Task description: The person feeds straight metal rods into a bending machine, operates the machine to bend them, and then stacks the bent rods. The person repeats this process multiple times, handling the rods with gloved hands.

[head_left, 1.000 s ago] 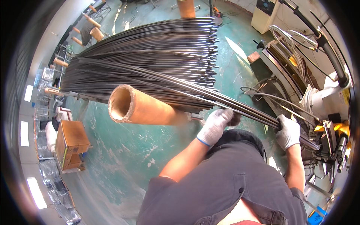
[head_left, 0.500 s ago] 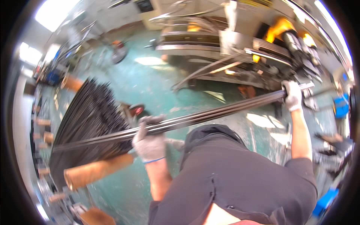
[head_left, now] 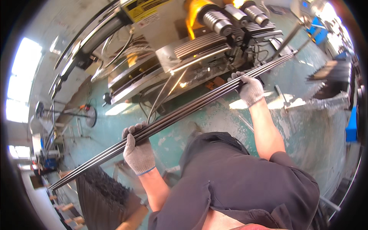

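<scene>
Several long, dark metal rods lie side by side in a bundle across my front, slanting from low on the left to high on the right. My left hand, in a grey-white knit glove with a blue cuff edge, is closed round the bundle left of its middle, thumb on the near side. Farther right, my gloved right hand grips the same rods, their right ends sticking out well past it. Beneath the left end of the bundle, a big stack of dark rods stands low at the lower left.
A machine with metal rollers and a long steel bed stands ahead. Bent strips jut from it toward the rods. Another rod pile with clear plastic wrap sits at the right, near a blue bin. The floor is green.
My view has turned right toward the machine, and the rod stack has shifted to the lower left. The bundle now slants more steeply, and my right hand holds it closer to the left hand.
</scene>
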The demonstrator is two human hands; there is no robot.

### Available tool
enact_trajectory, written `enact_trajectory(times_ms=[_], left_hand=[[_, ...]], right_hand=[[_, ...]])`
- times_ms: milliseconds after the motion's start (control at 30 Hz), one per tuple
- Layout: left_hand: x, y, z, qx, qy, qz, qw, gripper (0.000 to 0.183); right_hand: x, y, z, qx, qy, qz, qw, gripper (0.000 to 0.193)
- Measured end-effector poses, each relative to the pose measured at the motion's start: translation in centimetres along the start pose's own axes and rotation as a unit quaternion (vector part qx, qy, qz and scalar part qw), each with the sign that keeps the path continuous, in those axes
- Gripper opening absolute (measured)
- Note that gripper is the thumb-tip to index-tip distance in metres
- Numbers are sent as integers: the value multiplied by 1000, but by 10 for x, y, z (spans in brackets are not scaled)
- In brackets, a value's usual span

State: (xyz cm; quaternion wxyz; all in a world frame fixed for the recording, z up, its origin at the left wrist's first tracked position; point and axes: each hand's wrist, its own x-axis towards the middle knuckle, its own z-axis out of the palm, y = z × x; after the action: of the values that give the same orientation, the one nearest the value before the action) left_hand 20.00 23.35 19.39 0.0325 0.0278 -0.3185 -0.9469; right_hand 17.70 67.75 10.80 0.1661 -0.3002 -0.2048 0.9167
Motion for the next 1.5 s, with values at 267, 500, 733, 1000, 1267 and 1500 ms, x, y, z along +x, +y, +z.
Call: enact_trajectory(times_ms=[267, 500, 733, 1000, 1267, 1500], left_hand=[[130, 48, -24, 31, -70, 29, 997, 30], [203, -9, -49, 39, 56, -75, 995, 26], [237, -72, -48, 13, 146, -129, 981, 25], [265, -126, -6, -4, 131, -145, 981, 27], [252, -143, 37, -9, 170, -176, 970, 44], [280, -99, -33, -61, 196, -81, 975, 43]], right_hand=[[79, -53, 18, -58, -12, -123, 991, 17], [153, -88, 62, -68, 92, -216, 970, 33], [169, -82, 111, -47, 96, -214, 971, 19], [267, -88, 72, -148, 88, -208, 963, 22], [302, -93, 72, -535, 253, -140, 794, 32], [274, -97, 84, -835, 195, -178, 482, 28]])
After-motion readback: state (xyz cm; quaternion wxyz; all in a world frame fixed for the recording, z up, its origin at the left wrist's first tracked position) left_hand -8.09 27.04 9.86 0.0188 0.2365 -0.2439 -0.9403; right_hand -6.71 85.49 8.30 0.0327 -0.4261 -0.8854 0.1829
